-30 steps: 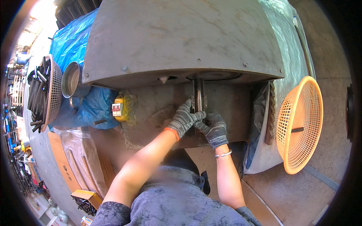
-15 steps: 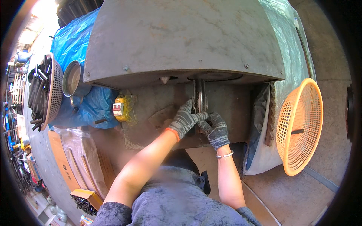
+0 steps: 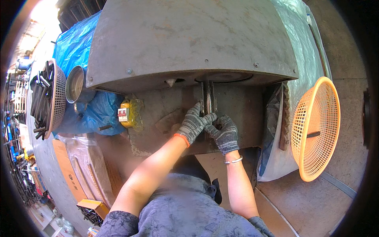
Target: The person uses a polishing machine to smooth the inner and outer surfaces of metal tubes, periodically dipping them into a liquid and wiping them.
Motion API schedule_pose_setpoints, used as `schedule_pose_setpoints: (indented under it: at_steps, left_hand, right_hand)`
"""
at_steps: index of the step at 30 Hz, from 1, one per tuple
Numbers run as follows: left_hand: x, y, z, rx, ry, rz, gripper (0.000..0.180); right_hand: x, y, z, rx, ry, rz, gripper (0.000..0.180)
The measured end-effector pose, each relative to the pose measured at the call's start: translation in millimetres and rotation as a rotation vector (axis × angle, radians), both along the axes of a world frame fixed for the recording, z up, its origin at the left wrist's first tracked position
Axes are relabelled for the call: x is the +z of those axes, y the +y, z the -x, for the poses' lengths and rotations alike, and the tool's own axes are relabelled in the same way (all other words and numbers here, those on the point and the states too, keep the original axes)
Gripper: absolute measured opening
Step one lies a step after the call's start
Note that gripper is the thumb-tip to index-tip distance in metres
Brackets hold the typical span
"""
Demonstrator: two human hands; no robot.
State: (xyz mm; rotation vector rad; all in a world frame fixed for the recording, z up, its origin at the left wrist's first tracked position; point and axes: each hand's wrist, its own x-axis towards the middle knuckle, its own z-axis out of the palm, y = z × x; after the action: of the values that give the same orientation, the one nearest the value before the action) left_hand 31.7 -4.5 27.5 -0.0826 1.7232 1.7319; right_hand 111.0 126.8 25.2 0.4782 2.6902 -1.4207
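My left hand (image 3: 193,123), in a grey striped knit glove with an orange cuff, is closed at the left side of a narrow metal guide (image 3: 208,98). Its thumb stretches right across the guide's near end. Against that thumb's tip, my right hand (image 3: 224,134), gloved the same way, has its fingers curled in a pinch. What either hand grips is hidden by the gloves. The guide runs from the hands to a dark round disc (image 3: 227,77) beneath a large grey metal cover (image 3: 189,37).
To the right is an orange plastic basket (image 3: 316,152) with one dark short rod (image 3: 313,134) in it. On the left stand a basket full of dark rods (image 3: 43,98), a metal pot (image 3: 80,85) and a red-and-white switch (image 3: 123,114). A pointed metal tip (image 3: 170,82) protrudes under the cover.
The fingers of my right hand have curled in more beside the left thumb. My left hand stays nearly in place at the guide. The view has shifted slightly.
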Motion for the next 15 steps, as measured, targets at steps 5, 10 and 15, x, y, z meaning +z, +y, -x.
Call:
schedule_pose_setpoints:
  at_steps: [5,10,15]
  left_hand:
    - [-4.0,0.2,1.3,-0.018,0.076,0.056,0.049]
    - [-8.9,-1.7,-1.0,0.022,-0.002,-0.063,0.052]
    - [-6.8,1.5,-1.4,0.026,0.009,-0.034,0.052]
  right_hand:
    - [-6.1,8.4,0.9,0.118,0.165,-0.080,0.022]
    - [4.2,-2.6,1.2,-0.077,-0.045,0.070,0.027]
    - [3.3,0.5,1.5,-0.039,0.043,0.041,0.029]
